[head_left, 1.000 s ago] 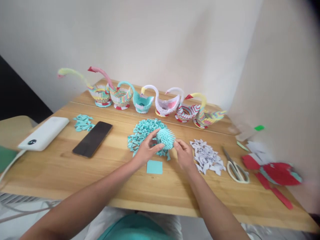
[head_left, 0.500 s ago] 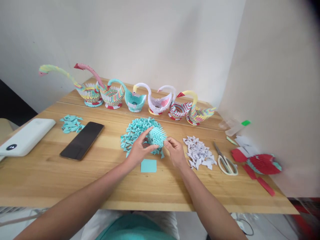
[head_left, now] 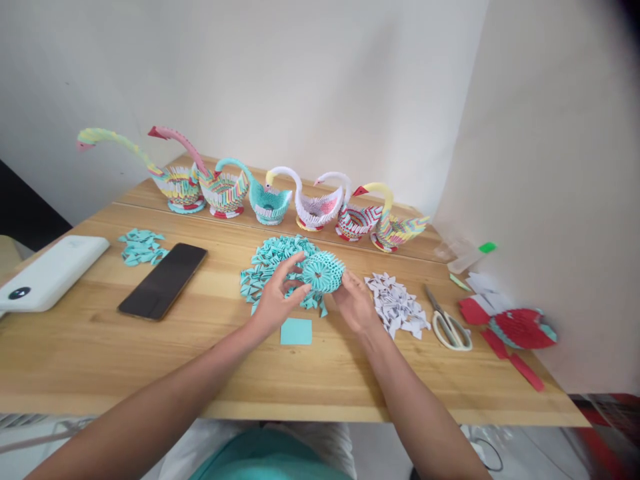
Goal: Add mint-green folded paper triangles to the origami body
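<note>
A round turquoise origami piece (head_left: 323, 272), built of interlocked folded paper triangles, is held up between my hands. Its round end with a small central hole faces me. My left hand (head_left: 280, 293) grips its left side, thumb below and fingers above. At the right edge, the fingertips of my right hand (head_left: 355, 303) hold it too, partly hidden behind it. Just behind and beneath lies a heap of loose turquoise paper triangles (head_left: 265, 270). A flat turquoise paper rectangle (head_left: 296, 331) rests on the table in front.
Several finished paper swans (head_left: 270, 203) line the back. A white triangle pile (head_left: 397, 303), scissors (head_left: 450, 327) and a red paper model (head_left: 523, 328) lie on the right. Leftward are a phone (head_left: 163, 280), a small turquoise pile (head_left: 141, 247) and a white power bank (head_left: 55, 272).
The turquoise piece has been turned, so its spiky side no longer faces right and its round end with the hole shows. My right hand has shifted its hold along the right edge.
</note>
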The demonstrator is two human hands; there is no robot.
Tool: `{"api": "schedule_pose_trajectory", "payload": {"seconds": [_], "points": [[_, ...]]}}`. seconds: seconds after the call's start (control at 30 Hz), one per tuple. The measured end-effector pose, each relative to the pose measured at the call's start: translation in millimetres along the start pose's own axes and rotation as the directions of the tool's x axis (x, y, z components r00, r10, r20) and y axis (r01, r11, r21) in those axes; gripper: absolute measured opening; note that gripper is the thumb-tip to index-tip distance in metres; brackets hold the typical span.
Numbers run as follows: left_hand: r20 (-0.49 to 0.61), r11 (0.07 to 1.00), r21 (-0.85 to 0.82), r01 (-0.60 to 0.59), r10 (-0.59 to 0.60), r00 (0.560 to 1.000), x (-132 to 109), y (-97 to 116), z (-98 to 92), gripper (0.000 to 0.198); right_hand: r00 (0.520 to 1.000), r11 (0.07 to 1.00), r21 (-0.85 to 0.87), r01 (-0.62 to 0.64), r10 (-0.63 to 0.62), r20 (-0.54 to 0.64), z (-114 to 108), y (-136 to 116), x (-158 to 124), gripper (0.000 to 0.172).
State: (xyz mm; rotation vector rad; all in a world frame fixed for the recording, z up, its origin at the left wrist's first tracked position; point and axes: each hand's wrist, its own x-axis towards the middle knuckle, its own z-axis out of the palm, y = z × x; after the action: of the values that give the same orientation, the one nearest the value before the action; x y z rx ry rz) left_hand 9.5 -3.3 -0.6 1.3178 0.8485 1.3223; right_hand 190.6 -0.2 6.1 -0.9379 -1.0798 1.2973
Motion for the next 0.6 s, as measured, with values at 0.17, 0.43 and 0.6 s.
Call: {"api": "schedule_pose_trajectory", "payload": {"seconds": [0.17, 0.43, 0.6], "points": [[-0.021, 0.991, -0.063, 0.119, -0.121, 0.992, 5.0, -2.7, -3.2, 0.048, 0.998, 0.998, 0.06, -0.031, 0.028, 0.049, -0.9, 3.2, 1.7, 0.038], [0.011, 0.981, -0.138, 0.138, -0.138, 0.99, 6.9, -6.3, -0.5, 0.05, 0.993, 0.998, 0.011, -0.069, 0.067, 0.095, 1.8, 4.8, 0.0, 0.044], [-0.036, 0.988, -0.099, 0.123, -0.127, 0.991, 6.1, -5.6, -1.4, 0.044, 0.99, 0.997, 0.018, -0.075, 0.072, 0.118, 5.1, 3.7, -1.1, 0.044]]}}
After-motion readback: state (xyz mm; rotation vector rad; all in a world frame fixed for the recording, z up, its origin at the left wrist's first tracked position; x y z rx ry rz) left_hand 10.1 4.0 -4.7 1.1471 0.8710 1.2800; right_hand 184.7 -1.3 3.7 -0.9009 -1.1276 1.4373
